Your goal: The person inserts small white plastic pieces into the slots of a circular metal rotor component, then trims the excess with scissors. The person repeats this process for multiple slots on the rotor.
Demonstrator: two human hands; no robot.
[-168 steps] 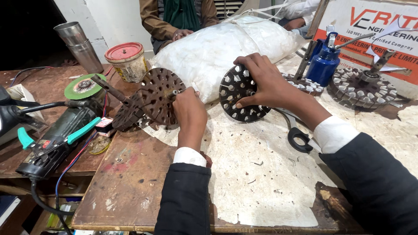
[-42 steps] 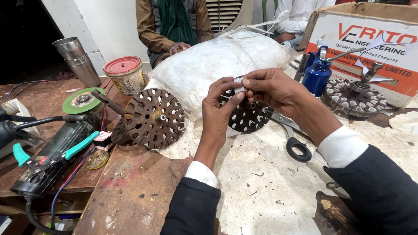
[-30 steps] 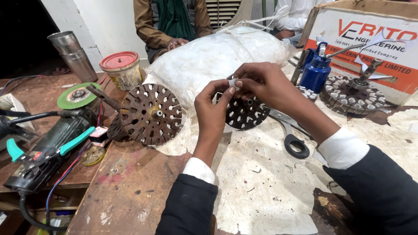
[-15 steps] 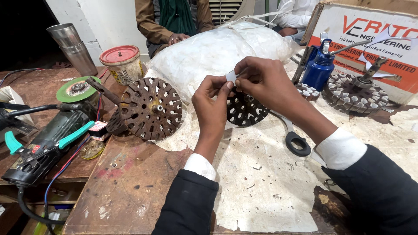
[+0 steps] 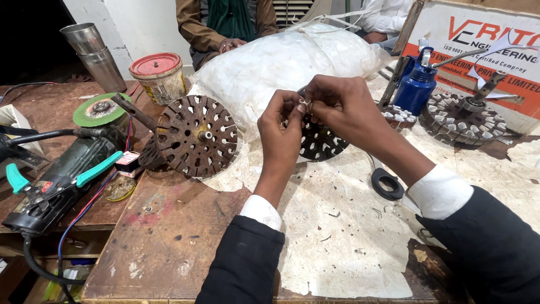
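Both hands meet above the bench (image 5: 169, 236): the left hand (image 5: 281, 132) and right hand (image 5: 337, 107) pinch their fingers together on a small pale piece (image 5: 304, 103) (too small to identify). It sits just above a dark slotted disc (image 5: 322, 141); a rusty slotted disc (image 5: 197, 135) stands nearby.

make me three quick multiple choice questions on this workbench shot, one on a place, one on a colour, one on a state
1. Where is the angle grinder?
A. bench's left edge
B. on the white sack
C. beside the blue bottle

2. What colour is the tin's lid?
A. blue
B. red
C. white

3. How do the left hand and right hand stand?
A. flat on the bench
B. fingertips pinched together on a small piece
C. wide apart

A: it lies far left by the cables.
B: the lid is red.
B: the fingertips meet above the dark slotted disc.
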